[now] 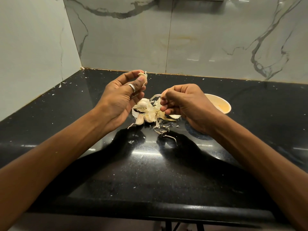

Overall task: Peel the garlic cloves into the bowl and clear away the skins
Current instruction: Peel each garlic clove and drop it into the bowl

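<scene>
Pinching the pale garlic clove [143, 75] in your left hand [120, 97], good. Right hand [183, 104] grips papery white skin [155, 97]; drop it clear.

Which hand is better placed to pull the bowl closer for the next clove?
Right, probably. The bowl sits just beyond the right hand, which pinches only a scrap of skin. The left hand holds a garlic clove up, across the garlic pile from the bowl.

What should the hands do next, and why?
Probably the right hand should drop its skin strip onto the pile, then go back to the clove pinched in the left hand, which shows a wisp of skin on it.
</scene>
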Motion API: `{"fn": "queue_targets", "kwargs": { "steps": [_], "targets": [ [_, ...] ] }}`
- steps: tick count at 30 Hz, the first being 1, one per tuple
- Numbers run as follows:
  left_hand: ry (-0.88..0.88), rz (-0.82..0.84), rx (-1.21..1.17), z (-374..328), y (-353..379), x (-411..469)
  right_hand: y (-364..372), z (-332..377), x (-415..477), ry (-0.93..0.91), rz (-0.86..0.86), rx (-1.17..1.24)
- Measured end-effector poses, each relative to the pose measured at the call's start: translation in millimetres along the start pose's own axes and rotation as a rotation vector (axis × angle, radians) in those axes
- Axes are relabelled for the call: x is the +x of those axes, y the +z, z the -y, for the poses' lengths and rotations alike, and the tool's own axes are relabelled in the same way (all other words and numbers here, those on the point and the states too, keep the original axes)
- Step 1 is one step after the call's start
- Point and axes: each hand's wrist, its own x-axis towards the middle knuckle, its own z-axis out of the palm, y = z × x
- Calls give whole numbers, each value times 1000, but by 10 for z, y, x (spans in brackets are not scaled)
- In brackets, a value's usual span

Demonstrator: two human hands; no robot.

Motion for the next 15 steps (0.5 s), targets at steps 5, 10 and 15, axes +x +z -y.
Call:
{"fn": "queue_targets", "kwargs": {
  "steps": [5,10,15],
  "targets": [
    [-28,50,69,10,8,-31,-30,20,-15,-23,-37,-22],
    [-39,111,157,11,22,-56,-66,17,-12,-76,-61,-140],
    [-41,156,193,22,33,-76,-74,6,3,-86,-81,-139]
  ]
}}
